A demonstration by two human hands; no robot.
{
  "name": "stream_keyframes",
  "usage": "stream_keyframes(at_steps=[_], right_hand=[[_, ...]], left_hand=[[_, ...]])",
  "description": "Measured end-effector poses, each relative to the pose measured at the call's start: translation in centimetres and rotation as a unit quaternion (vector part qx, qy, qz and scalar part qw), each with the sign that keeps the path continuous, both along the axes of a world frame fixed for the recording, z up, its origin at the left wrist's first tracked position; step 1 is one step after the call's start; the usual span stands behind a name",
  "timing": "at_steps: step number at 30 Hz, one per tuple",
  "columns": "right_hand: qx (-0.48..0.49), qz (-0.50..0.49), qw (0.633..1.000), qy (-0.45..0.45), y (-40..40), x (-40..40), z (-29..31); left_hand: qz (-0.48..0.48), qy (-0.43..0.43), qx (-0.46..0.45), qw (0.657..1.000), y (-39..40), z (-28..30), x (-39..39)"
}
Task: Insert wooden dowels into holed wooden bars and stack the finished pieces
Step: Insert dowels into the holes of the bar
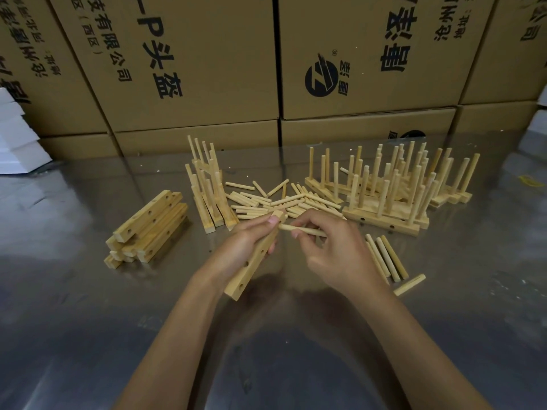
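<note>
A: Well along, judging by the finished pieces [387, 196] crowded far right on the desk [296, 335], dowels upright, plus a smaller finished cluster [210, 190] near centre-left.

B: And left to do?

A: Plenty. A stack of empty holed bars [148, 229] at left, not yet fitted. A loose dowel pile [281, 199] in the middle, between the two finished groups. Four spare dowels [387, 258] just right of the hands.

B: Step in hand?

A: First dowel into a fresh bar, most likely. Left hand [248, 247], fingers curled round the bar [254, 255], holding it tilted above the desk, holes facing right, none filled. Right hand [334, 253] pinching a dowel [302, 230], tip right at the bar's upper end. Whether seated in a hole yet, impossible to tell.

B: Containers?

A: Only closed cardboard boxes [355, 60] stacked along the back, printed, contents hidden. White foam blocks [17, 137] at far left. Nothing boxed or binned on the desk itself.
</note>
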State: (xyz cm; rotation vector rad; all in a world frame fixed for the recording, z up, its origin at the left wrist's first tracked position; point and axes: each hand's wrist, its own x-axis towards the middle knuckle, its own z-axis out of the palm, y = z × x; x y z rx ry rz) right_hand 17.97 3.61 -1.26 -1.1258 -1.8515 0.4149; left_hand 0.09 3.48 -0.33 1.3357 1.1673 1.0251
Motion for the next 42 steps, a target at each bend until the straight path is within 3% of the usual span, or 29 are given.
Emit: stream_keyframes(at_steps=[7, 20, 25, 27, 30, 33, 36, 40, 42], right_hand=[[-0.013, -0.007, 1.0, 0.0, 0.0, -0.2, -0.1], [-0.102, -0.018, 0.989, 0.105, 0.2, -0.8, -0.6], [-0.175, -0.004, 0.973, 0.154, 1.0, 0.5, 0.1], [-0.162, -0.056, 0.964, 0.201, 1.4, 1.8, 0.4], [-0.144, -0.182, 0.968, 0.092, 2.2, 4.7, 0.5], [-0.266, -0.112, 0.957, -0.044, 2.4, 5.6, 0.1], [-0.288, -0.081, 0.938, -0.176, 2.1, 4.6, -0.4], [-0.206, -0.098, 0.945, -0.236, 1.8, 3.6, -0.4], [-0.169, -0.061, 0.966, -0.185, 1.5, 3.2, -0.2]], left_hand=[[0.007, 0.017, -0.004, 1.0, 0.1, -0.2, 0.2], [0.019, 0.052, -0.022, 0.998, 0.7, -0.9, 0.6], [0.073, 0.063, -0.029, 0.995, 0.7, -1.0, 1.8], [0.115, 0.059, -0.035, 0.991, 0.8, -1.0, 1.6], [0.177, 0.037, -0.054, 0.982, 1.2, -0.9, 0.5], [0.221, 0.012, -0.092, 0.971, 1.6, -0.7, 0.0], [0.235, -0.024, -0.133, 0.963, 1.6, -0.8, -0.3], [0.206, -0.079, -0.142, 0.965, 1.4, -0.9, -0.5], [0.198, -0.111, -0.15, 0.962, 1.3, -0.8, -0.5]])
